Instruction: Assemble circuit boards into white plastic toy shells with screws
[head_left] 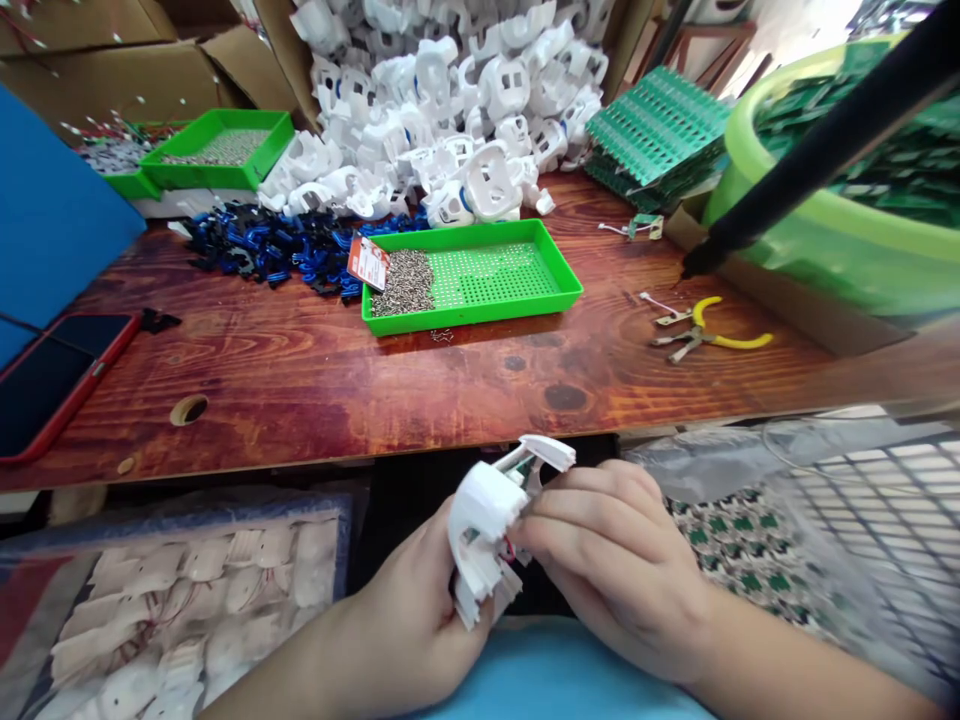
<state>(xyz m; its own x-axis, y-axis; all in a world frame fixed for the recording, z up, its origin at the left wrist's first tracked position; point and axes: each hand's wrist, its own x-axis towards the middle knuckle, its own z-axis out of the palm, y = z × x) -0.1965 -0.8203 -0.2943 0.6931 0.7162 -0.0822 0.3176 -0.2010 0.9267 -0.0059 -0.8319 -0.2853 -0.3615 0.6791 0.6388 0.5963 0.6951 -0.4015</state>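
A white plastic housing (487, 505) is held over the lap, just below the table's front edge. My left hand (420, 610) is wrapped round its left and lower side. My right hand (622, 560) has its fingers pressed together at the housing's right side, near a bit of red wire and a green board inside. A curved white piece (547, 450) sticks out at the top of the housing. What the right fingertips pinch there is partly hidden.
The wooden table (300, 390) bears a green tray (472, 310) of small metal parts, piled white housings (435, 130), blue-black parts (277, 245), yellow-handled pliers (705, 330) and a phone (52, 370). A black rod (825, 140) slants in at the right. Filled boxes flank the lap.
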